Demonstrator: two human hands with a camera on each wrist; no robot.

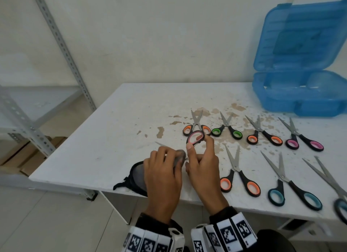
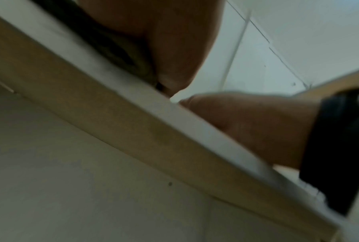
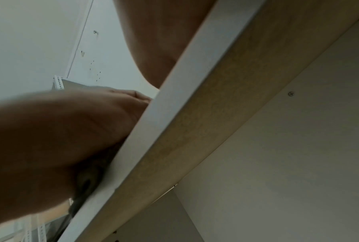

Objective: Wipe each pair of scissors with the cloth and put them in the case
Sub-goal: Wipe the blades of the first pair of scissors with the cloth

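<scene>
Near the table's front edge my right hand holds a pair of pink-handled scissors by the handle loops. Their blade runs left under my left hand, and its tip pokes out beyond the fingers. My left hand grips the grey cloth and folds it round the blade. The open blue case stands at the back right of the white table. Both wrist views look up from below the table edge and show only the heels of the hands; the left hand shows in the right wrist view.
Several other scissors lie spread on the table: orange, green, orange, pink in the far row, orange and teal nearer. A metal shelf rack stands at the left.
</scene>
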